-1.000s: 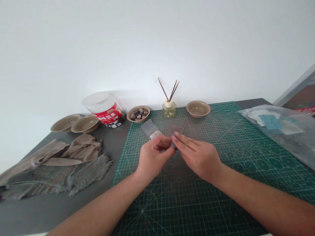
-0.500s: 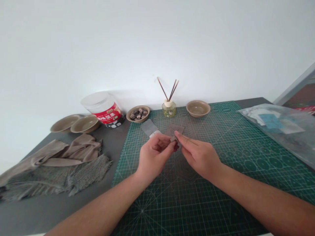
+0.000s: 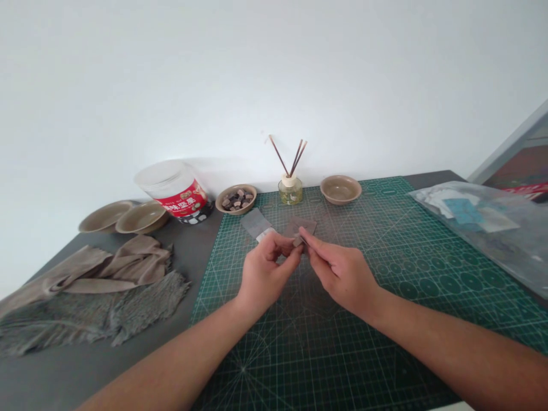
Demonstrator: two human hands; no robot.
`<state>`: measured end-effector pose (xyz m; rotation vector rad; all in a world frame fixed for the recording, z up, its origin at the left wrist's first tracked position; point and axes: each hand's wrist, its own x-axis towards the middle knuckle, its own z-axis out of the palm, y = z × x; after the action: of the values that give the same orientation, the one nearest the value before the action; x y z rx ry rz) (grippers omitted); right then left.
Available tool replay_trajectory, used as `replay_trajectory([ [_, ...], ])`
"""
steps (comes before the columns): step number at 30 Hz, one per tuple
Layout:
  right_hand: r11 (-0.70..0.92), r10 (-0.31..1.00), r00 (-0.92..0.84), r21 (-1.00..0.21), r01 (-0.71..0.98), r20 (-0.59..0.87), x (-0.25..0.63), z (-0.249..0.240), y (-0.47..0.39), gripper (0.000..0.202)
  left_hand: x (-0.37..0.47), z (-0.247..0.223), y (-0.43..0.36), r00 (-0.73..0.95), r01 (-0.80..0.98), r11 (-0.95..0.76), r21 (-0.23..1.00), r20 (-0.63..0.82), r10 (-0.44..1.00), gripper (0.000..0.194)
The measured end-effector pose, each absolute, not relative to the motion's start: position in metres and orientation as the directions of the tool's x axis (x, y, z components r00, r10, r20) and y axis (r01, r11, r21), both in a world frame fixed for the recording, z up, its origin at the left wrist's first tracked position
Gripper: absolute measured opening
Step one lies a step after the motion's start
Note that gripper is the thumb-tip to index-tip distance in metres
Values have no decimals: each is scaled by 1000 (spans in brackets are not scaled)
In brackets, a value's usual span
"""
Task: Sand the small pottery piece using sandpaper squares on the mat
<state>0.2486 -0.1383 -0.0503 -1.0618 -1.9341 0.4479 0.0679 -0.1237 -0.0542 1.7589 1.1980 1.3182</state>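
Note:
Between the thumb and fingers of my left hand [image 3: 264, 271] is a small brownish block [image 3: 297, 242], much like the pieces in the bowl. My right hand [image 3: 345, 277] is closed, pinching a thin grey piece of sandpaper [image 3: 304, 240] against that block; most of the paper is hidden by the fingers. Just beyond the fingertips a brownish-grey square of sandpaper [image 3: 309, 225] lies flat on the green cutting mat [image 3: 274, 354]. A grey strip [image 3: 255, 221] with a whitish end lies to its left.
A bowl of small blocks [image 3: 218, 205], a reed diffuser [image 3: 290, 189] and another bowl [image 3: 341, 197] stand along the wall. To the left are a plastic jar [image 3: 184, 197], two bowls [image 3: 143, 220] and crumpled cloth [image 3: 124, 285]. A plastic bag [image 3: 514, 251] lies right.
The fingers of my right hand have shifted slightly against the block, and more of the block shows. The whole view has drifted a little; the objects around stay put.

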Motion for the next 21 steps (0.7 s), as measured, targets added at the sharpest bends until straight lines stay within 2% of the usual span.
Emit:
replay_trajectory([
  [9,605,786,-281,-592,532,551,247,-49,-142,45,63,-61,-124,111,374,-438,818,429,896,13],
  [14,585,803,-296,-593,553,517,249,-49,-143,44,64,-59,-124,121,368,-440,819,427,896,12],
  [17,617,775,-312,-551,561,550,250,-50,-143,45,63,-58,-123,131,381,-446,809,431,893,11],
  [21,566,817,-360,-503,653,451,252,-53,-138,44,61,-58,-125,154,397,-494,774,475,866,10],
])
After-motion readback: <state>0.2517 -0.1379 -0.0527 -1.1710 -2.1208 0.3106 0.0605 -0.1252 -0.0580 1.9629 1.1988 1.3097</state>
